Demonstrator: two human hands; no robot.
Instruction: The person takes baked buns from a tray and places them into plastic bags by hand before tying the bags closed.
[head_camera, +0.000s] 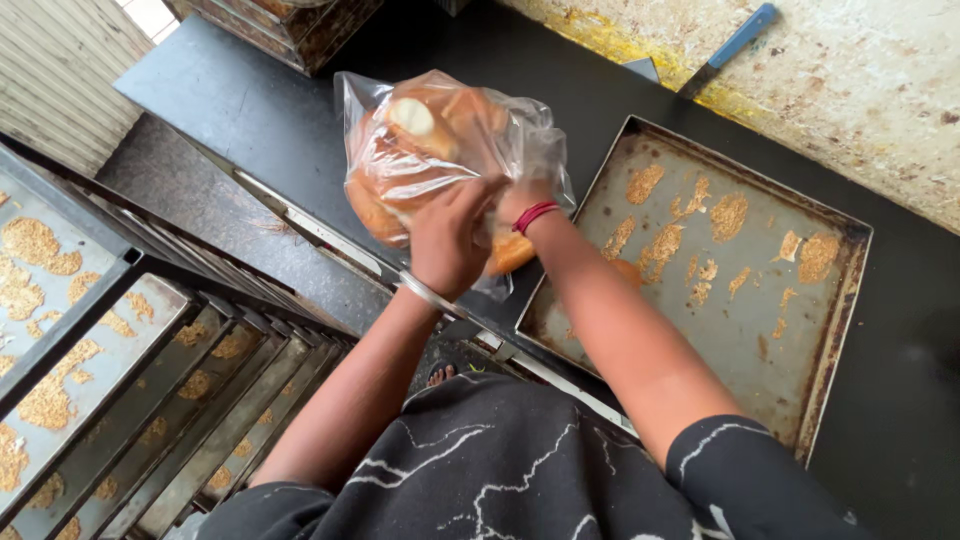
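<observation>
Both hands work 1 clear plastic bag full of round golden buns, held above the near edge of the dark bench, just left of the metal baking tray. Left hand is closed on the bag's lower front, fingers curled into the film at about mid-height, a metal bangle on the wrist. Right hand is mostly hidden behind the bag and the left hand; only the wrist with a red thread band shows, so I cannot tell exactly how its fingers sit, but it looks pressed into the bag's right side where the loose film gathers. The 2 hands are close together, nearly touching. The bag bulges at top, with 1 bun showing a pale cut face, and 1 bun pokes out low near the right wrist, close to the tray corner. The tray holds only baked-on crumb patches and 1 small orange piece near its left edge. Rack shelves with crumbs on similar trays stand lower left, a blue-handled scraper lies on the pale wall ledge top right, and a stack of crates sits top centre. Judgement: to handle this well, keep the grip on film only, not squeezing the buns, support the weight from below, gather the slack evenly, and watch the low bun so it does not slip out.
</observation>
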